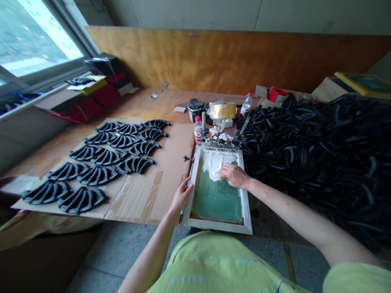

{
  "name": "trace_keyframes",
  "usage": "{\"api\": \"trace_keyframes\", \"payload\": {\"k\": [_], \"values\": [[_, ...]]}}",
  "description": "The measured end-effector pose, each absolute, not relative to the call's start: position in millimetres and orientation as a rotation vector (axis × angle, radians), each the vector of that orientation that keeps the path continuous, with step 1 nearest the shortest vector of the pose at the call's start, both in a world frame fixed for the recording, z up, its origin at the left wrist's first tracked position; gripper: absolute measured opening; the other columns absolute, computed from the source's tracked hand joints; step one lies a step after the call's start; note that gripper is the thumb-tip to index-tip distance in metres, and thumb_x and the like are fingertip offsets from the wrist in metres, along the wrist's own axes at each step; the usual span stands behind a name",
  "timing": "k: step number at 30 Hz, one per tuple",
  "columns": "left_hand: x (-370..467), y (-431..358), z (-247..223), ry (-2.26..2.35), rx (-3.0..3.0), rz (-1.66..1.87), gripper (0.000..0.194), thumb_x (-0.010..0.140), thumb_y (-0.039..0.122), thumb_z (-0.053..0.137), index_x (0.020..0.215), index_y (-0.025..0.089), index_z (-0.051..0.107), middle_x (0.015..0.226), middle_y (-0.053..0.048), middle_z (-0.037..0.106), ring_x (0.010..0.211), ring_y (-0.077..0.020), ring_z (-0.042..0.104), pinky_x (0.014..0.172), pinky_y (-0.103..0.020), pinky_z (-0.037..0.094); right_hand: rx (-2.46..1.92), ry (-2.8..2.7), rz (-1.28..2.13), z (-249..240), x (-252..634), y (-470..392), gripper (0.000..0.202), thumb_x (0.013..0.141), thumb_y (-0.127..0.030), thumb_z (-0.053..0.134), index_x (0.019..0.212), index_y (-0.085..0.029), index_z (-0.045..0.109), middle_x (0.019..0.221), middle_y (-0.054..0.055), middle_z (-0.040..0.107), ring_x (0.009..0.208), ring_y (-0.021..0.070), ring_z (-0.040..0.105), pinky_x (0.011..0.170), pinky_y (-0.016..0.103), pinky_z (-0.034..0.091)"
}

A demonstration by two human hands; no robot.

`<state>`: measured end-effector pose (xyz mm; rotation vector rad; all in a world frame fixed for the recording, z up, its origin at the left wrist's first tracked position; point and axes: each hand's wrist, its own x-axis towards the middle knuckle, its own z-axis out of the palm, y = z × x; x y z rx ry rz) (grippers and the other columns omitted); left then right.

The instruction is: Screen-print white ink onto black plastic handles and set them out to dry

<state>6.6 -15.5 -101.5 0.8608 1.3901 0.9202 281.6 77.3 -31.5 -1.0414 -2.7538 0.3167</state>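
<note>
A framed screen with a green mesh and a pale metal frame lies in front of me, held at its far edge by a metal clamp. White paste is smeared over the upper part of the mesh, where a crumpled white cloth rests. My right hand is closed on the right side of this cloth, pressed low over the mesh. At the frame's left edge is my left hand, its fingers against the frame's side and its thumb apart.
Rows of black curved, ribbed parts lie on cardboard at the left. A large heap of black parts fills the right. Behind the clamp stand a black tub, red-capped bottles and a tape roll.
</note>
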Motion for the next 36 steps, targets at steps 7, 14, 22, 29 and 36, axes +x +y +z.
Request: {"api": "trace_keyframes", "payload": {"k": [7, 14, 22, 29, 36], "values": [[8, -16, -95, 1.415, 0.873, 0.934, 0.078, 0.073, 0.054, 0.067, 0.139, 0.017, 0.047, 0.084, -0.003, 0.069, 0.067, -0.0148, 0.062, 0.058, -0.023, 0.047, -1.135, -2.578, 0.302, -32, 273, 75, 0.022, 0.081, -0.006, 0.049, 0.087, -0.017, 0.067, 0.089, 0.008, 0.065, 0.092, 0.0221, 0.057, 0.082, 0.033, 0.045], [11, -17, -82, 1.415, 0.839, 0.938, 0.081, 0.071, 0.054, 0.069, 0.138, 0.015, 0.048, 0.078, -0.002, 0.069, 0.062, -0.0146, 0.061, 0.054, -0.023, 0.046, -1.09, -2.54, 0.358, -37, 273, 65, 0.022, 0.087, -0.015, 0.055, 0.104, -0.02, 0.068, 0.096, 0.006, 0.068, 0.096, 0.0208, 0.06, 0.084, 0.032, 0.047], [4, 0, -7, 1.343, 0.846, 1.041, 0.066, 0.077, 0.071, 0.054, 0.115, 0.019, 0.067, 0.079, -0.003, 0.071, 0.057, -0.0141, 0.061, 0.049, -0.024, 0.045, -1.727, -2.036, 0.247, 11, 310, 149, 0.04, 0.09, -0.03, 0.058, 0.129, -0.024, 0.059, 0.095, 0.006, 0.073, 0.084, 0.021, 0.067, 0.08, 0.031, 0.049], [37, 55, 48, 1.01, 0.836, 1.523, 0.05, 0.083, 0.058, 0.055, 0.113, 0.019, 0.062, 0.094, -0.005, 0.069, 0.084, -0.0168, 0.067, 0.07, -0.029, 0.055, -1.703, -2.027, 0.429, -53, 355, 97, 0.019, 0.083, -0.021, 0.062, 0.094, -0.007, 0.067, 0.087, 0.002, 0.074, 0.078, 0.0094, 0.064, 0.08, 0.019, 0.049], [81, 5, -12, 1.147, 0.619, 0.946, 0.062, 0.079, 0.064, 0.058, 0.12, 0.017, 0.055, 0.106, -0.013, 0.07, 0.082, -0.021, 0.069, 0.06, -0.029, 0.054, -1.498, -2.222, 0.328, -67, 276, 32, 0.008, 0.086, -0.021, 0.064, 0.092, -0.018, 0.068, 0.095, 0.008, 0.066, 0.099, 0.0221, 0.057, 0.092, 0.036, 0.046]]}}
